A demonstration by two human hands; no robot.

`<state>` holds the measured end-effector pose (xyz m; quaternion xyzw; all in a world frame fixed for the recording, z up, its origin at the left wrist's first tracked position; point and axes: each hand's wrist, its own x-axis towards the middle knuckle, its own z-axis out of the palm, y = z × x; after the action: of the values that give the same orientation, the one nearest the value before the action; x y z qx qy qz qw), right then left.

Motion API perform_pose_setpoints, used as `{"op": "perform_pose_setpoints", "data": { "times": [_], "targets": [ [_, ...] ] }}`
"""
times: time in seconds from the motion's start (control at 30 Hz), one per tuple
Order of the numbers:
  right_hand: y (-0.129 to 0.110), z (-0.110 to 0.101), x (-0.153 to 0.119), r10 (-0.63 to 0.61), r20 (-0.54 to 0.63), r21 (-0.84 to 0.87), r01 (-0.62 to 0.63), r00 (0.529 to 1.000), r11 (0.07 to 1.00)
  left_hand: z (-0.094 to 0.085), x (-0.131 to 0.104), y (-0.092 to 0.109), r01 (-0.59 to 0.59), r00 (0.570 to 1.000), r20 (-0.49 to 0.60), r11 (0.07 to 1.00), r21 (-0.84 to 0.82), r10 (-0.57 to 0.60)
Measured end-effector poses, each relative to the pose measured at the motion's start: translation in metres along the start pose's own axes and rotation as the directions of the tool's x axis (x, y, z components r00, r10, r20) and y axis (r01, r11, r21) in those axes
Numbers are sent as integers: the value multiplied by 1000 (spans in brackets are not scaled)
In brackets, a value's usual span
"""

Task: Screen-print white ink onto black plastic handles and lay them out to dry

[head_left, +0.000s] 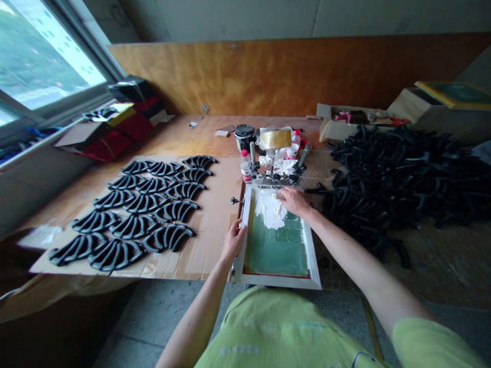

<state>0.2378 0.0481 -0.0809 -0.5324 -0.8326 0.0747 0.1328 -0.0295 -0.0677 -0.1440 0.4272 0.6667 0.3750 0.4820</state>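
The pale, rectangular frame (278,281) I see lies lengthwise, its near end by the front edge of the bench (184,138). Green mesh (274,255) fills it, smooth toward that end; over the far part spreads thick white paste (273,207), ridged and ragged-edged.

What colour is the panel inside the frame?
The panel is green, with white paste at its far end, seen in the head view.
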Motion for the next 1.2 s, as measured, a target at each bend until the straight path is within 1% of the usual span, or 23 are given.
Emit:
{"op": "perform_pose_setpoints", "data": {
  "times": [0.1, 0.17, 0.3, 0.37, 0.43, 0.5, 0.6, 0.7, 0.77, 0.8, 0.87, 0.93, 1.0, 1.03, 1.07, 1.13, 1.2],
  "targets": [
    [10, 4, -17, 28, -63, -55, -31, 998, 998, 0, 0, -3, -20, 1000, -21, 1000, 14, 21],
    [10, 10, -19, 73, -77, -80, -79, 994, 994, 0, 0, -4, -28, 999, -21, 999, 18, 28],
    [-2, 24, -5, 93, -75, -57, -97, 993, 994, 0, -1, -3, -30, 1000, -1, 1000, 10, 30],
    [-8, 26, 3, 85, -63, -34, -87, 994, 996, 0, -1, -2, -25, 1000, -4, 1000, 8, 25],
    [-12, 24, 5, 74, -45, -20, -75, 996, 997, 0, -2, -1, -20, 1000, -7, 1000, 10, 20],
    [-16, 21, -3, 29, -14, -12, -30, 999, 999, 0, -2, -1, -19, 1000, -3, 1000, 12, 19],
    [-22, 15, -30, -104, 39, 29, 103, 994, 994, -1, -3, -1, -26, 1000, 3, 1000, 15, 26],
    [-27, 8, -62, -239, 54, 114, 232, 970, 966, -1, -4, 0, -26, 1000, 13, 1000, 17, 26],
    [-28, 0, -73, -309, 66, 167, 295, 949, 941, -1, -5, 1, -23, 1000, 12, 1000, 19, 22],
    [-27, -5, -74, -338, 83, 184, 319, 937, 930, -1, -5, 1, -22, 1000, 7, 1000, 22, 22],
    [-27, -13, -66, -347, 108, 187, 324, 931, 927, -1, -4, 2, -25, 1000, -4, 999, 26, 25],
    [-28, -14, -52, -270, 77, 145, 257, 960, 956, -1, -3, 3, -30, 1000, 0, 999, 27, 30],
    [-32, -8, -43, -176, 18, 106, 173, 984, 979, -2, -2, 3, -28, 999, 19, 999, 24, 28],
    [-35, -3, -43, -157, 1, 99, 156, 988, 983, -2, -2, 3, -25, 999, 30, 999, 20, 25],
    [-37, 3, -46, -164, -5, 103, 163, 987, 981, -3, -2, 4, -21, 999, 40, 1000, 15, 20],
    [-40, 11, -59, -233, 2, 139, 230, 973, 963, -4, -1, 4, -11, 998, 54, 1000, 5, 10],
    [-41, 11, -72, -309, 10, 179, 302, 951, 936, -4, -1, 4, -3, 998, 59, 1000, -1, 3]
  ]
}}
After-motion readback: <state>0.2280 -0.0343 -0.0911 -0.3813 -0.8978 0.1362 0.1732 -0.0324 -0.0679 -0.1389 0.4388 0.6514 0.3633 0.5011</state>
